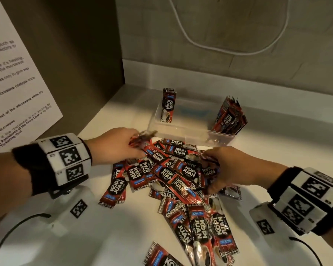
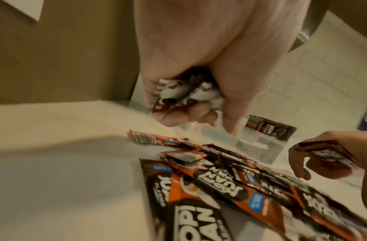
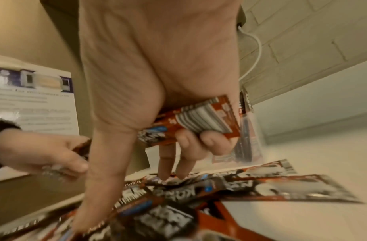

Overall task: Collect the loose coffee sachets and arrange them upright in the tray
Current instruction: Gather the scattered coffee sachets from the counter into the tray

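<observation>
A heap of red-and-black coffee sachets [image 1: 177,175] lies on the white counter in front of a clear plastic tray [image 1: 183,129]. One sachet [image 1: 168,105] stands upright at the tray's left end, and a bundle of sachets [image 1: 229,117] leans at its right end. My left hand [image 1: 119,144] hovers at the heap's left edge, its fingers curled round several sachets [image 2: 184,96]. My right hand [image 1: 229,169] is over the heap's right side. Its two outer fingers clamp a sachet [image 3: 201,117] against the palm, while the thumb and two straight fingertips [image 3: 166,172] touch sachets in the heap.
A brown panel with a printed notice [image 1: 17,83] closes off the left side. A tiled wall with a white cable [image 1: 219,47] runs behind the tray. More sachets [image 1: 206,233] trail toward the counter's front, and bare counter [image 1: 296,143] lies right of the heap.
</observation>
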The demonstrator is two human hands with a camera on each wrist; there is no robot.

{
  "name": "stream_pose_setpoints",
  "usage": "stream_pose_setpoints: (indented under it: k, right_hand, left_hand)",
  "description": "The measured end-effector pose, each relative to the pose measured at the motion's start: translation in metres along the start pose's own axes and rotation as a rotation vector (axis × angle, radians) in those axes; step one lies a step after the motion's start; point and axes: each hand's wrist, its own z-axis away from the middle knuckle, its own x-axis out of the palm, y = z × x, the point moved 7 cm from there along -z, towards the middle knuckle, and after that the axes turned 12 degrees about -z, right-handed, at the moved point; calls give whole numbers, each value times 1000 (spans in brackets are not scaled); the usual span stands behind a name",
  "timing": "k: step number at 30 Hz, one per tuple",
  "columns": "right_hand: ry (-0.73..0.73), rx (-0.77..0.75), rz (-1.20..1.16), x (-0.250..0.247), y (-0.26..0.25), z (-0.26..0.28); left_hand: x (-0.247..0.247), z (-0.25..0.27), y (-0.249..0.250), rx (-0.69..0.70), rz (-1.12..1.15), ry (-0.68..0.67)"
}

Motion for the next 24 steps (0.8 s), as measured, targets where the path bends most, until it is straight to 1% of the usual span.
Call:
stream_pose_setpoints:
  k: [2,3,5,6,8,10,14,17,19,21,22,24]
  right_hand:
    - [-39,31,97,7,10,5]
    - [-32,28,145,10,13,6]
    - [-12,17,173,12,16,9]
    - [-11,18,161,13,18,10]
    - [-7,28,96,10,20,12]
    - [23,35,3,2,23,14]
    - [144,25,-189,-17,19,14]
    - [177,-22,-250,-18,1,8]
    - [157,-47,-220,-10,-12,1]
    - [104,-47,-167,3,-20,-7]
    - [81,-37,-132,10,-22,-11]
    - [66,-17,-27,19,-24,-17]
  left_hand:
    - [11,10,12,152,-146,-159]
    - [18,12,15,216,-280,-210]
    - [30,10,19,305,-534,-244]
    - [34,8,19,326,-587,-250]
    - [39,4,19,341,-607,-243]
    - [40,2,20,341,-588,-232]
    - [36,1,26,368,-518,-198]
    - [27,-1,27,327,-373,-164]
    - [20,0,29,283,-234,-155]
    - [13,-2,26,234,-104,-133]
    - [11,-3,24,208,-35,-153]
    - [12,1,25,175,102,-250]
